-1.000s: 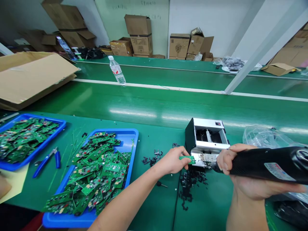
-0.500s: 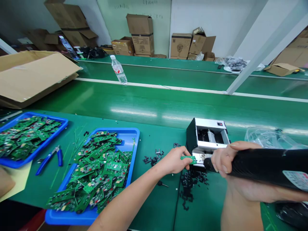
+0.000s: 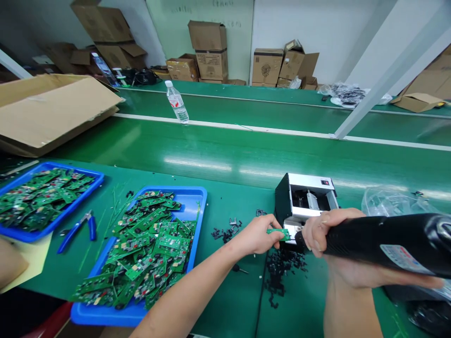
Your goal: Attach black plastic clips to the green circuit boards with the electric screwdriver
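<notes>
My left hand (image 3: 255, 234) pinches a small green circuit board (image 3: 280, 233) and holds it against the front of a small black and silver machine (image 3: 303, 199). My right hand (image 3: 338, 251) is wrapped round a thick black power tool (image 3: 391, 244), whose tip points at the board. Loose black plastic bits (image 3: 282, 270) lie on the table just below both hands.
A blue tray (image 3: 192, 204) heaped with green circuit boards sits to the left, a second blue tray (image 3: 45, 232) farther left, blue pliers (image 3: 75, 230) between them. A cardboard box (image 3: 49, 112), a water bottle (image 3: 177, 103) and a clear plastic bag (image 3: 391, 202) stand around.
The black tool's tip has slid left, closer to the board in my left hand. The left hand has kept the board at the machine's front.
</notes>
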### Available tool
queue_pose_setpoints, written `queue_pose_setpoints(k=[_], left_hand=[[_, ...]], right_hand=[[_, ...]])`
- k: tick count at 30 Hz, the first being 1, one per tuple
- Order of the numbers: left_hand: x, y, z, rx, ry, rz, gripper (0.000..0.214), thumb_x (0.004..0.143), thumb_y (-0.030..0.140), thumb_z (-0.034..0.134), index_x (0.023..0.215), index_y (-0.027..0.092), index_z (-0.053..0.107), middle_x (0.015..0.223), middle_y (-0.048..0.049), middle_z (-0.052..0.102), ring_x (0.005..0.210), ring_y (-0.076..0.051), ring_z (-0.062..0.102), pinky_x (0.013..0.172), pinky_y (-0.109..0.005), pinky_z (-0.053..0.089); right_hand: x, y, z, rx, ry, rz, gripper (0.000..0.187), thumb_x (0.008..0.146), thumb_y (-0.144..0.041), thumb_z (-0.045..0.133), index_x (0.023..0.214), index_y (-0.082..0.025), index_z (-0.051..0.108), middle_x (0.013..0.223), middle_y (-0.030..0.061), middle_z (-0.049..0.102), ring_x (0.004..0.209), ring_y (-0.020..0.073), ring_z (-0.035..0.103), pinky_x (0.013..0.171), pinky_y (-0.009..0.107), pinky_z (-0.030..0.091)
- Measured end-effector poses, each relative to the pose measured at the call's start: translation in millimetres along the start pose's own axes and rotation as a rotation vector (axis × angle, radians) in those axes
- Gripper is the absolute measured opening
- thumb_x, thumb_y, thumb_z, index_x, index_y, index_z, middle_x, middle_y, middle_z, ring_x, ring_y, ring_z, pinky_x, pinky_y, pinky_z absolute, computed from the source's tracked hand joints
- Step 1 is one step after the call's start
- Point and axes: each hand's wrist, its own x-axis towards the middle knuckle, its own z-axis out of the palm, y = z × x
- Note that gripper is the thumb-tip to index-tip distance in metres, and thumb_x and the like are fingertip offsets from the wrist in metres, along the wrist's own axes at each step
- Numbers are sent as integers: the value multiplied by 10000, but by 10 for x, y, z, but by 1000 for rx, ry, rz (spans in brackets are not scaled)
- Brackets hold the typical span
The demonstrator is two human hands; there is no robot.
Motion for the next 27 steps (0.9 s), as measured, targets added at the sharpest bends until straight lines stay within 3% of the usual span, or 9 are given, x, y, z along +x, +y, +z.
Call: queue_pose_setpoints(k=[11, 14, 24, 27], left_hand=[[-8, 15, -5, -15, 0, -17, 225, 861, 361, 551, 981, 175, 587, 726, -8, 706, 550, -113, 525, 528, -215, 365], [4, -6, 5, -24, 8, -3, 208, 849, 351, 551, 961, 178, 583, 709, -6, 694, 569, -122, 538, 511, -212, 364], [18, -30, 27, -9, 24, -4, 217, 840, 345, 546, 971, 178, 589, 724, -4, 703, 590, -126, 552, 529, -212, 363], [9, -19, 25, -17, 25, -19, 224, 838, 359, 562, 964, 177, 594, 723, 2, 701, 560, -113, 524, 546, -213, 364]], right_hand=[[-31, 28, -51, 12, -22, 50, 879, 606, -952, 418, 1007, -232, 722, 478, -20, 565, 304, 140, 438, 333, 299, 353], [-61, 76, -73, -2, -9, 3, 875, 616, -951, 404, 1022, -248, 727, 478, -24, 568, 289, 131, 421, 320, 289, 332], [-66, 134, -86, 5, -96, 5, 877, 622, -951, 396, 1018, -235, 714, 491, -24, 588, 314, 125, 431, 346, 279, 334], [-44, 66, -68, 41, -26, 77, 860, 604, -954, 415, 1000, -252, 714, 485, -29, 568, 333, 123, 436, 370, 277, 336]])
